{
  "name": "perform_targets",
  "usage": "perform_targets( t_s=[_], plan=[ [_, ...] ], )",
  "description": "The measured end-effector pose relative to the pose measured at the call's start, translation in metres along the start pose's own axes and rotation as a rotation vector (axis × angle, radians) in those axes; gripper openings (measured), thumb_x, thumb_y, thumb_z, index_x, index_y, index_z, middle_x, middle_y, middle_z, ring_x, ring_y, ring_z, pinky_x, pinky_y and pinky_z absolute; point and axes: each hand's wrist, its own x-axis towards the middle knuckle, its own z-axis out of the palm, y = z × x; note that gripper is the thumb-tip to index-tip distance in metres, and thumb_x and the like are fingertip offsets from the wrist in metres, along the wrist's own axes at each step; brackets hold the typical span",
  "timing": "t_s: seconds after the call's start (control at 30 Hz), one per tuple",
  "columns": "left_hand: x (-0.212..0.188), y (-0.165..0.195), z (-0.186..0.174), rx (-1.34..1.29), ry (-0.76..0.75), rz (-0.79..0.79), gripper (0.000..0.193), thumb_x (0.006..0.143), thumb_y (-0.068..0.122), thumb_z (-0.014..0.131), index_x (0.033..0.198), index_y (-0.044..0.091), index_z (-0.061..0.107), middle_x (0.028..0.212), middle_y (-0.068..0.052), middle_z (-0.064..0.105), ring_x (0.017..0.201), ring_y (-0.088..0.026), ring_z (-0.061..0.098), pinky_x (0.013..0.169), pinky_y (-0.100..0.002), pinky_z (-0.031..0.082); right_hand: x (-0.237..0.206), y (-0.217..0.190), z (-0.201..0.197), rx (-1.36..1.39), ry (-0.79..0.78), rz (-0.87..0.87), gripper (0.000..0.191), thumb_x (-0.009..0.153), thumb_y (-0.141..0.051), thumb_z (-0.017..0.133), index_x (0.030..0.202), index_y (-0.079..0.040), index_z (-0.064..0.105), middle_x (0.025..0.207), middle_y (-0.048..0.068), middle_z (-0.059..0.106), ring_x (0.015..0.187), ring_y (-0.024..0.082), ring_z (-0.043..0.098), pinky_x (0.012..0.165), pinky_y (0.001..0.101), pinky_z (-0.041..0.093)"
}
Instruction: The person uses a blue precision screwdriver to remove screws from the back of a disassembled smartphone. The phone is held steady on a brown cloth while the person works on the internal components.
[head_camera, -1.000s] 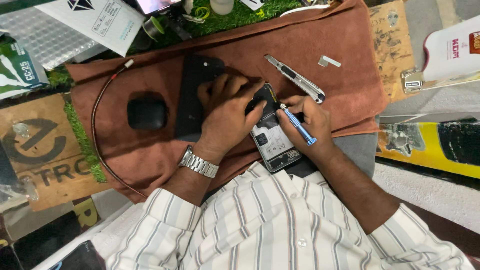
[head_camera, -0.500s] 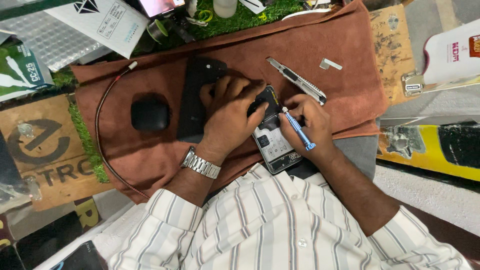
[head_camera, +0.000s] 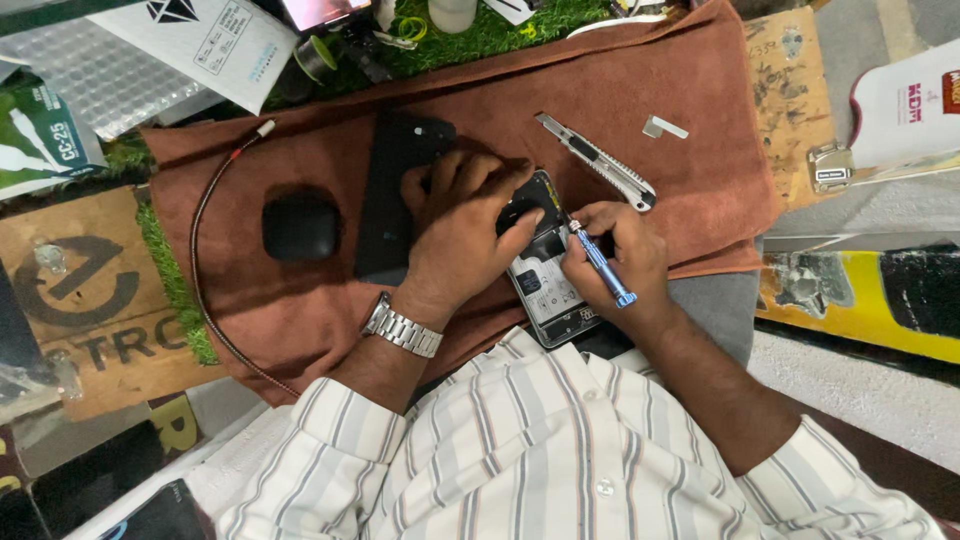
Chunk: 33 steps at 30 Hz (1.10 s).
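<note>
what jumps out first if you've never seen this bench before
The two hands at the centre of the brown cloth: the left hand presses down on an opened phone, while the right hand holds a blue screwdriver with its tip at the phone's insides. Next, a utility knife lies just beyond the right hand, and a dark oval case sits to the left.
</note>
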Motion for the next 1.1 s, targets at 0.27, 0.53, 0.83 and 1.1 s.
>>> perform_targets(
  t_s=[0.27,0.53,0.83,1.1],
  plan=[
    [0.001,0.0,-0.001,0.0,-0.024,-0.022,0.046,0.088,0.044,0.073,0.126,0.018,0.072,0.119,-0.003,0.063,0.122,-0.024,0.049,0.103,-0.053,0.026,0.003,-0.015,0.0,-0.189,-0.021,-0.161,0.021,0.09,-0.003,0.076,0.099,-0.001,0.057,0.106,0.019,0.071,0.092,0.034,0.07,0.081,0.0424,0.056],
    [-0.005,-0.007,0.009,0.023,-0.036,-0.019,0.048,0.087,0.045,0.072,0.128,0.019,0.07,0.122,-0.005,0.062,0.126,-0.026,0.048,0.104,-0.053,0.025,0.002,-0.01,-0.002,-0.119,-0.042,-0.113,0.018,0.092,-0.004,0.075,0.098,-0.002,0.058,0.107,0.019,0.071,0.093,0.033,0.072,0.081,0.0411,0.058],
    [0.007,-0.004,0.013,0.005,-0.216,-0.131,0.047,0.084,0.049,0.071,0.129,0.036,0.068,0.12,-0.004,0.061,0.124,-0.03,0.049,0.103,-0.057,0.033,0.0,0.026,-0.005,0.588,0.127,0.277,0.015,0.104,-0.002,0.063,0.107,-0.002,0.048,0.117,0.018,0.065,0.082,0.011,0.066,0.07,0.0261,0.058],
    [0.038,0.004,0.015,0.016,-0.203,-0.093,0.027,0.074,0.042,0.079,0.094,0.027,0.068,0.116,-0.002,0.059,0.118,-0.033,0.045,0.093,-0.06,0.029,-0.001,0.041,-0.003,0.658,0.14,0.313,0.015,0.105,0.001,0.061,0.106,-0.003,0.046,0.113,0.018,0.065,0.079,0.011,0.066,0.068,0.0262,0.058]
  ],
)
